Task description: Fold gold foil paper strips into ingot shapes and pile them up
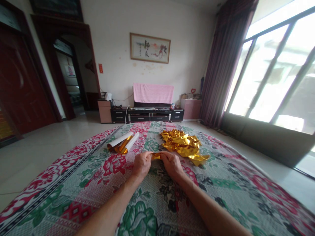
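Note:
My left hand (141, 165) and my right hand (172, 165) meet over the flowered cloth (81, 183), both pinched on one small piece of gold foil paper (156, 156) held between them. Just beyond my right hand lies a pile of folded gold foil pieces (183, 144). To the far left of my left hand rest rolled gold foil sheets (123, 143) with white backs, lying on the cloth.
The cloth covers a wide surface reaching to the frame's bottom. Tiled floor (36, 147) surrounds it. A dark TV cabinet (147, 114) with a pink towel stands against the far wall. A dark bench (268, 137) runs under the window at right.

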The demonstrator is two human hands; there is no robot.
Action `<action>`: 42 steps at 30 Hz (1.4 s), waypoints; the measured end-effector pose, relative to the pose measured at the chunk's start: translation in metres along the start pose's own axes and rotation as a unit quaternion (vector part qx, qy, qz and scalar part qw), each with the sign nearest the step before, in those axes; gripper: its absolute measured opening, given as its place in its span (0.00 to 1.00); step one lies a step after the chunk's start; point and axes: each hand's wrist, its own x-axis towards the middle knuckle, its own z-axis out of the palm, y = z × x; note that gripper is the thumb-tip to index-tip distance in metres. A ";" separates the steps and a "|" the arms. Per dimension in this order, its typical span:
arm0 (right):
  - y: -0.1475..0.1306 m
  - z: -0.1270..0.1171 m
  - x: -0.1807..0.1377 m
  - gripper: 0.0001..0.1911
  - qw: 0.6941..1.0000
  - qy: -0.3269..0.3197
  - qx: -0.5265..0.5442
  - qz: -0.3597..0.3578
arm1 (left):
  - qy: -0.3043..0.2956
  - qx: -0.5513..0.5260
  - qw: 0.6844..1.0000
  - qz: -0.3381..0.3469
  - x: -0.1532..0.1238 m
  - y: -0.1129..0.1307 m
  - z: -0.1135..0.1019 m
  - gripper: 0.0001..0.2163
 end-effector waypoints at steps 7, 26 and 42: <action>-0.002 0.000 -0.001 0.17 1.000 -0.001 -0.023 -0.006 | 0.007 0.004 1.000 -0.003 -0.001 0.001 -0.001 0.12; 0.003 0.001 0.000 0.17 1.000 -0.003 -0.004 -0.012 | -0.010 0.003 1.000 0.006 0.000 0.001 0.000 0.13; 0.000 0.000 -0.002 0.18 0.999 0.003 -0.033 -0.024 | -0.010 0.034 0.999 0.019 -0.001 -0.001 0.001 0.13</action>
